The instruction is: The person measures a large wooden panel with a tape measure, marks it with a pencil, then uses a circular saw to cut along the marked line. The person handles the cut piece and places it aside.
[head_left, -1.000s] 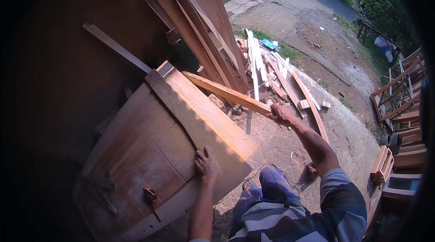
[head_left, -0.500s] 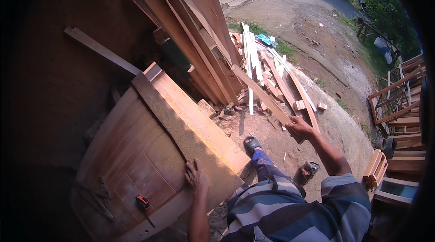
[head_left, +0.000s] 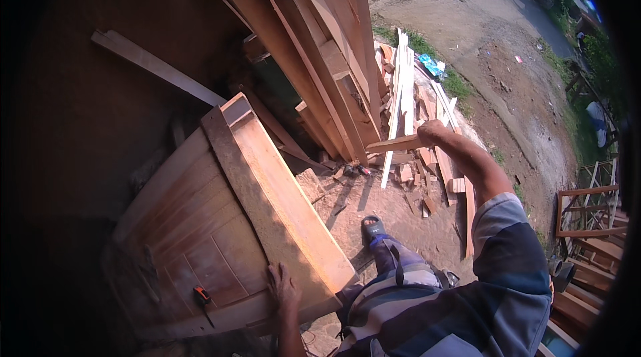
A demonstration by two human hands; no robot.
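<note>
My left hand (head_left: 284, 288) lies with fingers spread on the near end of a sawdust-covered wooden board (head_left: 250, 183), which rests along the edge of a panelled wooden door (head_left: 220, 213). Held out ahead, my right hand (head_left: 433, 132) is closed around one end of a wooden strip (head_left: 394, 144). The strip's other end points left toward tall leaning planks; whether it touches them I cannot tell. An orange and black tape measure (head_left: 202, 295) sits on the door's panelled face, left of my left hand.
Tall planks (head_left: 294, 70) lean beyond the door. Scrap wood and pale strips (head_left: 398, 93) lie piled on the ground ahead. A power tool (head_left: 357, 170) lies near the planks' foot. Wooden frames (head_left: 587, 213) stand at the right. My sandalled foot (head_left: 372, 226) is beside the door's edge.
My right hand has moved forward and up, and the wooden strip has swung to point left, nearly level. My left hand stays on the board. The whole view has shifted slightly.
</note>
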